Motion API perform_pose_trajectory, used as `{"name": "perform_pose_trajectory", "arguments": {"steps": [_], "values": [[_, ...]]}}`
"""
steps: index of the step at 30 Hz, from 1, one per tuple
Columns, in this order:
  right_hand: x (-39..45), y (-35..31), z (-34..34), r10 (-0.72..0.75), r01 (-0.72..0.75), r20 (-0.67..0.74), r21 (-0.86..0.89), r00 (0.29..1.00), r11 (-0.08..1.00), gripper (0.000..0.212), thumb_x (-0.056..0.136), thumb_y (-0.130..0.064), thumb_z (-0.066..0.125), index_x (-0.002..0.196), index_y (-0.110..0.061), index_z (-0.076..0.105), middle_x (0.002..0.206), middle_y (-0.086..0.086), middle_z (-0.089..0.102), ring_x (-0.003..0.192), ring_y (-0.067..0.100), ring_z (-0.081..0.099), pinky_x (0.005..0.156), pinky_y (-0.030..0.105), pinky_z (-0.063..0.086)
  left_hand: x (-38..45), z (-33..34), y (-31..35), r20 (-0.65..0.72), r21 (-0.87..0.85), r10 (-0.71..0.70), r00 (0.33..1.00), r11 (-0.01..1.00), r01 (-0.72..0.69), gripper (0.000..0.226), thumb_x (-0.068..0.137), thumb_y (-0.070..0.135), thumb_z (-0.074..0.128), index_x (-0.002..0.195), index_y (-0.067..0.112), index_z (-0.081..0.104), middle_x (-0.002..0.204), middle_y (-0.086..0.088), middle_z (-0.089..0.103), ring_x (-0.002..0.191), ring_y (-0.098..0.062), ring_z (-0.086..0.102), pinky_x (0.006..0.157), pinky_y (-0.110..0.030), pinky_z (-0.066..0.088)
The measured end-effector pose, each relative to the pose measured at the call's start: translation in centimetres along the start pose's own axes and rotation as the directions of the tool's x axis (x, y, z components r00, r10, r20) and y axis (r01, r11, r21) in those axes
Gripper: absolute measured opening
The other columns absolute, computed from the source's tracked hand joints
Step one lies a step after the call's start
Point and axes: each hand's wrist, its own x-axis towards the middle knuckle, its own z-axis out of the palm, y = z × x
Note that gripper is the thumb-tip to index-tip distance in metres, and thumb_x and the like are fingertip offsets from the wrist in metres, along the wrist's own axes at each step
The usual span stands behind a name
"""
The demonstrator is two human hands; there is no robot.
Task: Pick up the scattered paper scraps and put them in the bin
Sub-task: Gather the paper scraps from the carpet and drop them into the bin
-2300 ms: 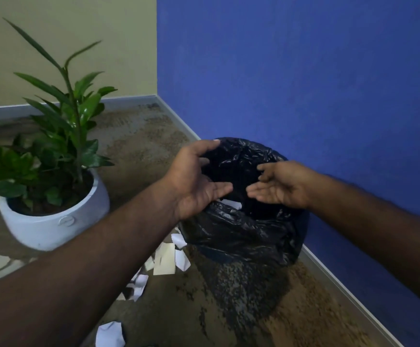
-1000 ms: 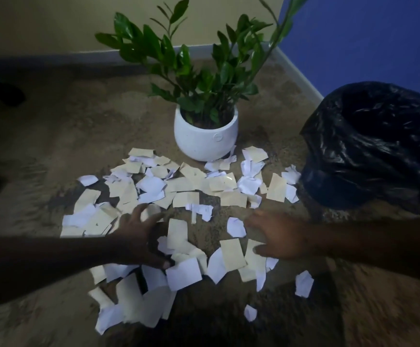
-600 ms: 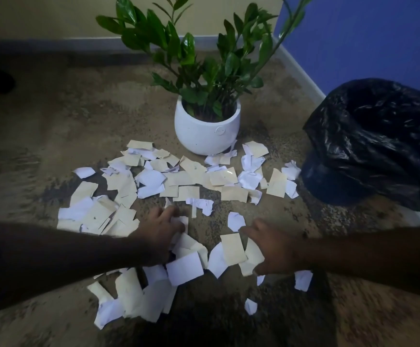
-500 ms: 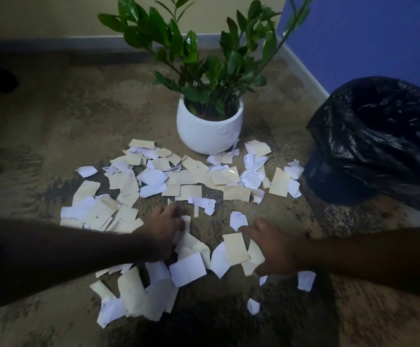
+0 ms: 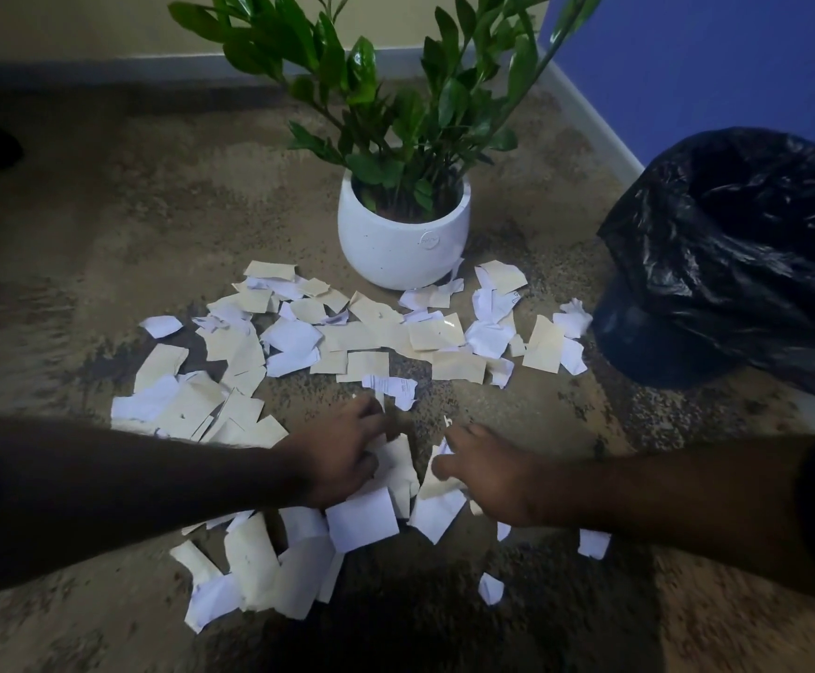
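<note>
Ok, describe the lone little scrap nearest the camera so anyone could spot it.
Start at the black bin bag on the right and come down past the right hand. Below it lies a small white scrap, alone on bare floor, apart from the piles.

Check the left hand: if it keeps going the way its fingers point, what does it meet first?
Likely the printed white scrap just past the left hand fingertips; beyond that, the row of scraps before the white plant pot. Depth is uncertain.
</note>
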Motion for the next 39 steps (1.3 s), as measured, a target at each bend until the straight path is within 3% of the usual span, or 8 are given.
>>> {"name": "perform_pose_trajectory", "arguments": {"steps": [3,6,11,14,17,25,34,39], "values": [[-0.1,1.1,-0.5,-0.051,0.05,-0.027,-0.031,0.998,0.998,0.022,0.084,-0.007,0.054,0.104,-0.012,0.06,0.112,0.013,0.051,0.104,0.028,0.045,0.071,0.027,0.021,0.0,-0.1,0.2,0.018,-0.01,0.028,0.999,1.0,-0.028,0.057,0.083,0.05,0.045,0.139,0.042,0.036,0.122,0.012,0.039,0.1,-0.006,0.046,0.076,-0.022,0.036],[0.1,2.1,-1.3,-0.007,0.008,-0.01,0.055,1.0,0.998,0.024,0.073,0.007,0.052,0.09,-0.004,0.064,0.097,0.01,0.051,0.095,0.03,0.052,0.069,0.028,0.029,-0.1,0.6,0.3,0.057,0.027,0.065,0.996,0.997,-0.067,0.08,0.075,0.076,0.052,0.144,0.047,0.022,0.139,0.012,0.03,0.114,-0.009,0.049,0.076,-0.014,0.036],[0.2,2.9,-2.5,0.026,-0.013,-0.076,0.166,0.997,0.986,0.02,0.072,0.009,0.057,0.085,0.0,0.07,0.092,0.01,0.061,0.09,0.024,0.056,0.068,0.021,0.033,-0.2,1.2,0.1,0.263,0.292,0.144,0.954,0.931,-0.221,0.09,0.069,0.045,0.078,0.143,0.041,0.027,0.158,0.009,-0.007,0.133,-0.027,0.036,0.092,-0.036,0.05],[0.0,2.4,-2.4,0.012,0.022,-0.168,0.198,0.986,0.98,0.018,0.079,0.002,0.06,0.092,-0.005,0.07,0.102,0.01,0.06,0.09,0.016,0.052,0.071,0.011,0.031,0.3,0.9,0.2,0.233,0.281,0.103,0.967,0.945,-0.168,0.068,0.076,0.025,0.075,0.136,0.031,0.044,0.157,-0.002,0.012,0.13,-0.025,0.042,0.094,-0.03,0.049],[0.0,1.3,-1.9,0.042,-0.02,-0.257,0.085,0.966,0.996,0.023,0.084,-0.023,0.058,0.105,-0.014,0.063,0.11,0.007,0.05,0.101,0.023,0.048,0.085,0.033,0.041,0.8,0.3,0.5,0.232,0.274,0.044,0.972,0.956,-0.109,0.057,0.082,0.02,0.071,0.134,0.025,0.049,0.142,-0.006,0.035,0.115,-0.023,0.053,0.089,-0.032,0.052],[0.2,-1.1,-1.4,-0.111,0.111,0.008,-0.014,0.994,0.994,0.081,0.077,-0.061,0.063,0.141,-0.024,0.031,0.143,0.014,0.032,0.131,0.033,0.027,0.106,0.05,0.033,1.6,-1.1,1.1,0.204,0.212,-0.064,0.977,0.977,0.02,0.053,0.089,0.021,0.058,0.14,0.027,0.045,0.127,-0.002,0.052,0.105,-0.021,0.06,0.078,-0.029,0.048],[0.8,-2.8,-0.4,-0.133,0.133,-0.024,-0.003,0.991,0.991,0.036,0.092,-0.02,0.056,0.129,-0.02,0.056,0.136,0.014,0.043,0.125,0.034,0.038,0.101,0.041,0.038,2.1,-2.7,1.5,0.109,0.329,0.006,0.994,0.944,-0.041,0.038,0.087,0.044,0.05,0.123,0.031,0.054,0.106,0.003,0.063,0.09,-0.018,0.063,0.072,-0.032,0.054],[1.1,0.0,-1.9,-0.149,0.166,-0.124,0.141,0.981,0.976,0.021,0.09,-0.01,0.057,0.108,-0.012,0.069,0.105,0.011,0.059,0.094,0.025,0.058,0.075,0.026,0.04,2.3,-2.3,1.2,0.328,0.461,0.071,0.942,0.858,-0.226,0.084,0.069,0.083,0.048,0.139,0.039,0.031,0.144,0.006,0.036,0.127,-0.022,0.037,0.102,-0.049,0.039]]}}
